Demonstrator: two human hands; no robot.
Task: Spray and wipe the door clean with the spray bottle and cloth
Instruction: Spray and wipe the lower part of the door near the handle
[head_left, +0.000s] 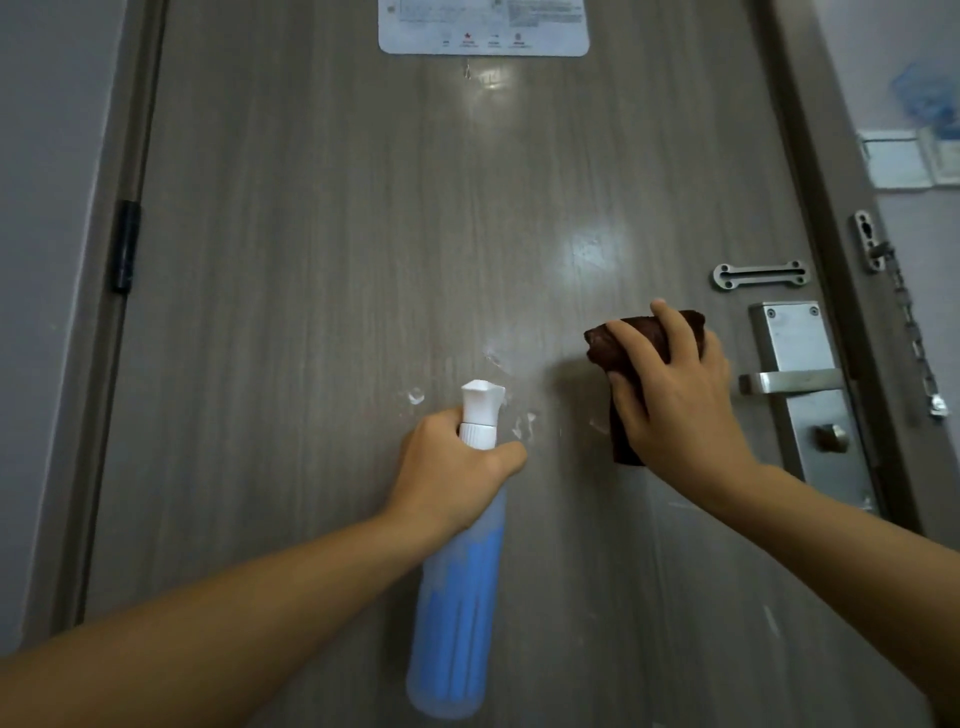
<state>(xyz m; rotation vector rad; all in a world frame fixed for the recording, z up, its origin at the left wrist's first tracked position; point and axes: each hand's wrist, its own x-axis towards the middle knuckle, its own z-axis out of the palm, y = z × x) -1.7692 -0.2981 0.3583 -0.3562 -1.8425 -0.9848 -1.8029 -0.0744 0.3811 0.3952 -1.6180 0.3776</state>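
A grey-brown wood-grain door (337, 260) fills the view. My left hand (447, 473) grips the neck of a spray bottle (457, 613) with a white nozzle and blue liquid, its head pointing at the door. Wet white droplets and streaks (415, 396) sit on the door around the nozzle. My right hand (675, 395) presses a dark brown cloth (602, 343) flat against the door, fingers spread over it, just left of the handle.
A metal lever handle (789, 382) on a steel lock plate (800, 338) is right of the cloth, with a chain-guard slot (759, 274) above and a chain (909, 322) on the frame. A white notice (483, 26) is at the top. A black hinge (124, 247) is on the left.
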